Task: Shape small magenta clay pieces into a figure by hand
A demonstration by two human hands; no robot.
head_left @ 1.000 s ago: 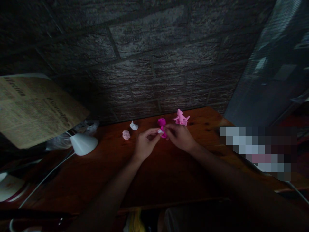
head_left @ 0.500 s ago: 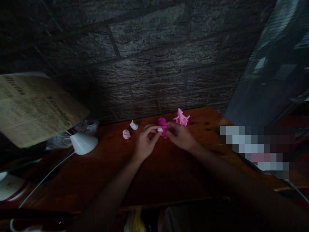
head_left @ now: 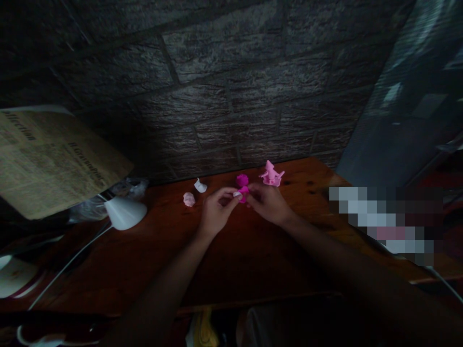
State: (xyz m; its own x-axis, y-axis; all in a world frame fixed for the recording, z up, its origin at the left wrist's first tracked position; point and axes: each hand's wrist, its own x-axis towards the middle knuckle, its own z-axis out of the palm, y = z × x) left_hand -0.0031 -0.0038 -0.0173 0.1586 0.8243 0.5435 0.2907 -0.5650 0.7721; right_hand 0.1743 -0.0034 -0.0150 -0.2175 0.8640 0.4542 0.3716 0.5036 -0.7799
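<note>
Magenta lump (head_left: 242, 180): rounded with an uneven edge, on the smooth, knotted wooden table (head_left: 144, 270).
Magenta piece (head_left: 244, 195): soft-looking, between the hands, just in front of the lump.
Left hand (head_left: 217, 209): thumb and fingers pinched on a small white bit (head_left: 237, 194), left-front of the lump.
Right hand (head_left: 269, 205): fingertips bent at the magenta piece, right-front of the lump; cannot tell whether they grip.
Pink figure (head_left: 271, 175): pointed, spiky-armed, right of the lump.
Pale pink wad (head_left: 188, 199): crinkled, left of the lump.
</note>
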